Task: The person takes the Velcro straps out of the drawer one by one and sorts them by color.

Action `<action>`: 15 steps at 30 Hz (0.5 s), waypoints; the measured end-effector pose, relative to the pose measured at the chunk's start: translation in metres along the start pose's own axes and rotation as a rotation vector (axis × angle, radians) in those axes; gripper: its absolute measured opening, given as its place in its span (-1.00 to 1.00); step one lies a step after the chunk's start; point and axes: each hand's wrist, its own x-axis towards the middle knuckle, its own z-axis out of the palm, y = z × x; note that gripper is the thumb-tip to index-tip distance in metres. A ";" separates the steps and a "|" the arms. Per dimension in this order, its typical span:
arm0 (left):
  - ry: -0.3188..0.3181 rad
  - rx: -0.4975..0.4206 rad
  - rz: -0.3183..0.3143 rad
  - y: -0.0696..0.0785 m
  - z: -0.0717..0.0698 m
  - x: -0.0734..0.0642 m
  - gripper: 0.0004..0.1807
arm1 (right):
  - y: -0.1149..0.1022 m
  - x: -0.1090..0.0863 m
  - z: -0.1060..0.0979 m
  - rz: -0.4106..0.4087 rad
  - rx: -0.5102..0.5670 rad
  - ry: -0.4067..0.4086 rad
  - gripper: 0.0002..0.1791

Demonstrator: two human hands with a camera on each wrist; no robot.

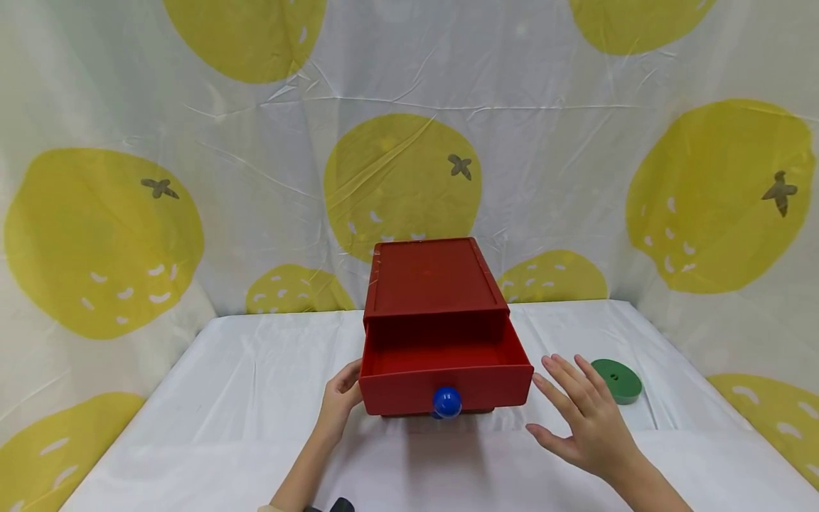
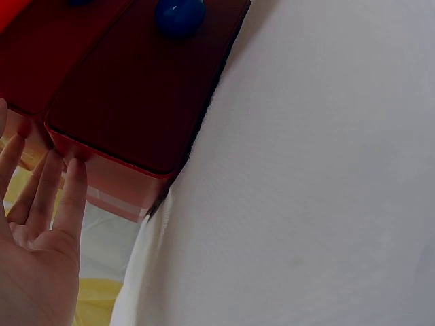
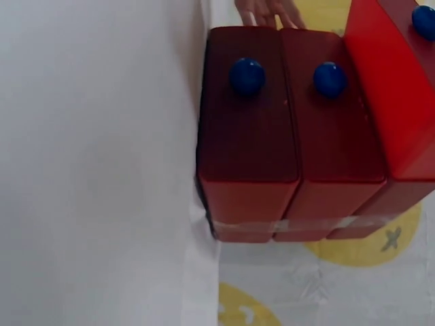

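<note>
A red drawer cabinet (image 1: pixel 431 277) stands on the white-covered table, its top drawer (image 1: pixel 409 387) pulled out and bare inside. That drawer has a round blue knob (image 1: pixel 447 402). Two lower drawers (image 3: pixel 248 136), each with a blue knob, are pushed in, as the right wrist view shows. My left hand (image 1: pixel 339 402) rests its fingertips against the cabinet's left side; in the left wrist view these fingers (image 2: pixel 70 204) are nearly straight. To the right of the open drawer, my right hand (image 1: pixel 585 423) is held with fingers spread, holding nothing. It is outside the right wrist view.
A green disc (image 1: pixel 617 382) with a small mark at its centre lies on the table beyond my right hand. White cloth (image 1: pixel 275 377) covers the table. A curtain with yellow fruit prints (image 1: pixel 544 178) hangs behind and at both sides. Clear tape crosses the cabinet's side (image 3: pixel 316 224).
</note>
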 end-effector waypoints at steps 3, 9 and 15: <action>0.002 0.002 0.004 0.000 0.000 0.000 -0.66 | -0.003 0.001 0.003 -0.040 0.004 0.019 -0.51; -0.004 0.002 -0.001 0.001 0.000 0.000 -0.64 | -0.009 0.000 0.004 -0.091 -0.015 -0.023 -0.49; -0.009 0.004 -0.002 0.001 0.000 0.000 -0.63 | -0.014 -0.005 0.004 -0.067 -0.051 -0.122 -0.46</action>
